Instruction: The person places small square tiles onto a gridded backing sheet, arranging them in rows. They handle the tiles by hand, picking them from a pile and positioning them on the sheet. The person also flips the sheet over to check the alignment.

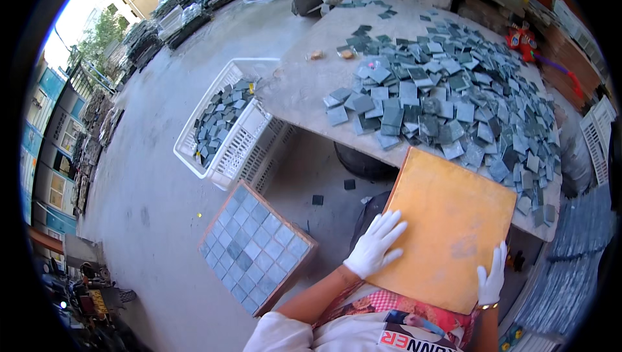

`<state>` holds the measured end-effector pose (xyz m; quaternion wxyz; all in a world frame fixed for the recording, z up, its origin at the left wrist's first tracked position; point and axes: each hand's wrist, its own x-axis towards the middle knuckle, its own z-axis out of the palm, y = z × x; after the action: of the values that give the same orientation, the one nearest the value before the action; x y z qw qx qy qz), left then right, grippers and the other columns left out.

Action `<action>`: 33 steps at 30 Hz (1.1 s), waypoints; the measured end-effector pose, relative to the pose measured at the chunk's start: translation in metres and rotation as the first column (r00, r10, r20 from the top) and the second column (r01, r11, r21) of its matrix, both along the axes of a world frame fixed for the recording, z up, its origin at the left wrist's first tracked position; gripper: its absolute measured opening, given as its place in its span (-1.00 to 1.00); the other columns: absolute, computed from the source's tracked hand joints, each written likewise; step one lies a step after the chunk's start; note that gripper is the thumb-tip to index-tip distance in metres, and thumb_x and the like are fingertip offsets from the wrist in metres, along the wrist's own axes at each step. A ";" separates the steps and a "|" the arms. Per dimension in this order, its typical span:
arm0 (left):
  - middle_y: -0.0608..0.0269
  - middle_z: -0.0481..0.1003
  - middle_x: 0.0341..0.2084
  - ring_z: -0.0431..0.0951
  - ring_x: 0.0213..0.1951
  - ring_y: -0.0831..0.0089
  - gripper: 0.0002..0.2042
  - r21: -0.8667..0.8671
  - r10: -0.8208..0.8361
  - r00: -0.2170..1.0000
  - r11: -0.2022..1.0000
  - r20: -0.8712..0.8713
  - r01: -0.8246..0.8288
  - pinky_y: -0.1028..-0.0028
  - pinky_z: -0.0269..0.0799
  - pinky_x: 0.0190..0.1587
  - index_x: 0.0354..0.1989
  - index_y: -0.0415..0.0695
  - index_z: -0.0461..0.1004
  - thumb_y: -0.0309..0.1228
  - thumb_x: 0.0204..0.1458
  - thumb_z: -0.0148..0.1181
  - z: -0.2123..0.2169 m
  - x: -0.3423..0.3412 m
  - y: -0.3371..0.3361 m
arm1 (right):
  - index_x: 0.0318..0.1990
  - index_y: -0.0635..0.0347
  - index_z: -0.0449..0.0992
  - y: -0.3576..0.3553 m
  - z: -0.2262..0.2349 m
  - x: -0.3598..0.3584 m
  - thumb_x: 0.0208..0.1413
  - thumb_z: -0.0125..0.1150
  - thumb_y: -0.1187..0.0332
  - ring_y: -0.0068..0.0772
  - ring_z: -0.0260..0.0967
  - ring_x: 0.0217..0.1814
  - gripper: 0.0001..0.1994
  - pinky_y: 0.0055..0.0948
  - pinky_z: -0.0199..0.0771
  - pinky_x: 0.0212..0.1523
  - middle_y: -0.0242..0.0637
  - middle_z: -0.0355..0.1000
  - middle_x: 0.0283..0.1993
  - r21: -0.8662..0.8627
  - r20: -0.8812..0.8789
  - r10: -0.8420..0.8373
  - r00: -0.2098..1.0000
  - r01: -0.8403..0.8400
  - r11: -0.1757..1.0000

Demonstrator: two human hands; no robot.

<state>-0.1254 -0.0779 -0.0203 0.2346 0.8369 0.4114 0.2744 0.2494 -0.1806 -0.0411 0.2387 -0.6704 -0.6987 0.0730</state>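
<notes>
Concrete floor runs under a grey work table heaped with loose blue-grey tiles. At the table's near edge an orange square board lies tilted, its far corner resting on the table and its near edge against the person's lap. The left hand, in a white glove, lies flat with fingers spread on the board's left side; the right hand, also gloved, curls around the right edge near the lower corner. Both hands sit at the near end, so the board reaches away from the person toward the tile heap. To the left, a framed tray of set tiles lies on the floor, and a white plastic crate holding more tiles sits just beside the table.
</notes>
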 end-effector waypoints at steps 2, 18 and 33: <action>-0.12 0.13 0.28 0.09 0.31 -0.07 -0.39 -0.042 -0.036 0.999 0.998 0.022 0.037 0.11 -0.05 0.35 0.24 -0.17 0.24 -0.24 0.00 0.22 0.003 -0.007 -0.024 | 0.29 0.34 0.07 -0.030 0.005 -0.017 -0.04 0.16 0.38 0.16 -0.14 0.46 -0.30 -0.02 -0.08 0.38 0.14 -0.08 0.41 -0.049 -0.097 -0.036 0.995 0.032 0.998; -0.09 0.24 0.22 0.20 0.28 0.14 -0.37 -0.476 0.468 0.101 0.828 0.878 0.296 0.23 -0.02 0.37 0.17 -0.44 0.23 -0.04 0.19 -0.12 0.057 -0.022 -0.033 | 0.38 0.30 -0.07 -0.042 0.052 -0.021 0.19 -0.15 -0.23 -0.02 -0.29 0.52 -0.16 -0.17 -0.38 0.46 -0.06 -0.16 0.47 0.196 -0.975 0.196 -0.106 0.011 0.981; 0.15 0.32 0.10 0.30 0.12 0.39 -0.46 -0.358 0.320 0.694 0.929 0.644 -0.096 0.44 0.15 0.18 0.28 -0.20 0.06 -0.28 0.18 0.04 0.016 0.099 0.228 | 0.38 0.36 -0.17 0.221 0.055 0.027 0.14 0.15 0.28 -0.16 0.01 0.40 -0.22 -0.35 0.00 0.34 0.00 0.07 0.35 0.344 -0.663 -0.016 0.748 0.323 0.882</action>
<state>-0.0261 0.1506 -0.0040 0.4611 0.5752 0.4228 0.5271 0.2760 0.0404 0.0141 0.6131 -0.5952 -0.5062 0.1165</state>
